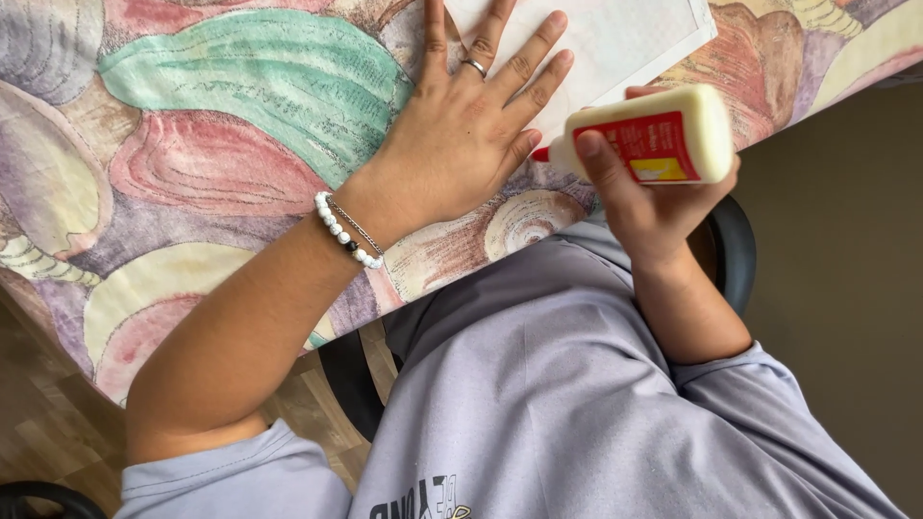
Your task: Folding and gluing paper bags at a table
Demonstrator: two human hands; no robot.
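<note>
A grey shirt (567, 384) fills the near foreground, draped over the person's lap, with dark lettering just showing at the bottom edge. Behind it sits the dark curve of a chair (735, 250), over a wood-patterned floor (38, 384) at lower left.

The left hand (461, 125) lies flat, fingers spread apart, palm down on the bench (192, 173), holding nothing. Its fingertips rest on a white sheet of paper (615, 38) at the top of the view. A ring sits on one finger, and a white bead bracelet (344, 231) with one dark bead circles the wrist beside a thin chain.

The right hand (654, 192) has its grip closed around a glue bottle (654, 135), held on its side just off the bench edge, near the sheet's lower corner. The bottle is cream-white and squat, with a red label bearing a small yellow patch, and its red tip points toward the left hand.

The bench wears a cloth printed with large shell shapes in green, pink, mauve and pale yellow.
</note>
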